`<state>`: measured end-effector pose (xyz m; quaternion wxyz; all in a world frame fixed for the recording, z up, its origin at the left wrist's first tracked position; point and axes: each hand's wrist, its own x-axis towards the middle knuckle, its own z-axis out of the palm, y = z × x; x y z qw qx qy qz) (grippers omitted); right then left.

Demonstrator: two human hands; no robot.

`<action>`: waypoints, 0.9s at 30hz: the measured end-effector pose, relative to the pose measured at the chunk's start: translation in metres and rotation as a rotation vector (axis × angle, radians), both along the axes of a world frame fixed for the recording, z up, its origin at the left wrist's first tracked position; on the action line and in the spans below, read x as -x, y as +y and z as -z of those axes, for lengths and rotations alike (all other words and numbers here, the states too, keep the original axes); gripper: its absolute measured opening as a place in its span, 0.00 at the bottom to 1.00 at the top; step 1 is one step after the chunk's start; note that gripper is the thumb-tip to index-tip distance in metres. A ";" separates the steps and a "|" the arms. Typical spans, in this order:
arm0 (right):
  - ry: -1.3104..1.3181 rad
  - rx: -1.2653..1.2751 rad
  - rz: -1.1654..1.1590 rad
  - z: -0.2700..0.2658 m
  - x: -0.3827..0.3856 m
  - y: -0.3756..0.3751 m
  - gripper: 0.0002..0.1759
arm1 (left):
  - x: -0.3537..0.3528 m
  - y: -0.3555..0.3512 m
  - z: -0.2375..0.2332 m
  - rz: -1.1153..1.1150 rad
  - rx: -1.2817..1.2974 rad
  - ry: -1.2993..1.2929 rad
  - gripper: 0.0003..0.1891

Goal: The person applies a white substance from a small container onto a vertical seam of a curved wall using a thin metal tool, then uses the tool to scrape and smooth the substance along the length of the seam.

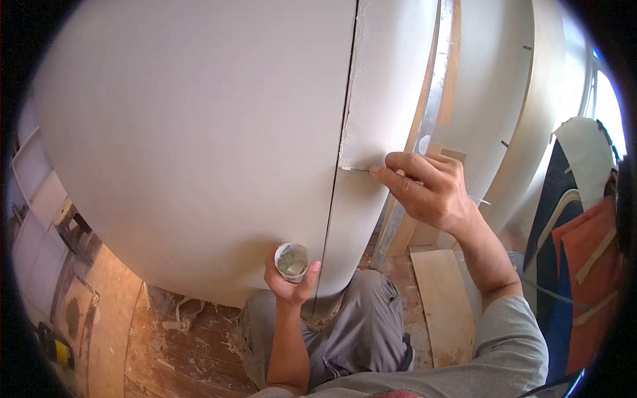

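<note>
A large white curved panel (199,119) fills the middle, split by a narrow dark seam (337,156). Pale filler (348,126) is smeared unevenly along the right side of the seam's upper part. My right hand (428,186) pinches a thin stick-like tool (359,170), its tip right at the seam and its pale other end poking out behind the hand. Lower down, my left hand (292,285) is wrapped round a small cup (292,261), which faces up and has greyish-white paste inside. The cup is close in front of the panel, left of the seam.
A long metal straightedge (434,86) and wooden strips stand right of the panel. A board (443,305) lies on the stained floor (192,345). Orange (587,265) and dark blue sheets stand at far right. Shelving (46,179) lines the left.
</note>
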<state>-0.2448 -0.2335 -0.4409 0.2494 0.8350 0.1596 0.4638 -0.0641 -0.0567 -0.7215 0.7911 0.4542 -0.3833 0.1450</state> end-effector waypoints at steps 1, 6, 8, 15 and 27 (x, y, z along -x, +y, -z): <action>-0.001 -0.001 0.001 -0.003 0.000 0.001 0.17 | 0.000 0.000 0.001 0.004 0.006 0.012 0.35; -0.067 0.063 -0.019 -0.021 -0.006 -0.002 0.16 | 0.000 0.000 0.001 -0.022 0.003 0.002 0.35; -0.082 0.078 -0.021 -0.028 -0.008 -0.004 0.16 | -0.001 0.001 0.002 -0.026 -0.009 0.001 0.35; -0.128 0.123 -0.080 -0.049 -0.012 -0.008 0.17 | -0.001 0.001 0.003 0.005 -0.018 0.038 0.34; -0.230 -0.128 -0.180 -0.007 -0.019 0.005 0.19 | 0.000 0.003 -0.004 -0.001 0.000 0.026 0.35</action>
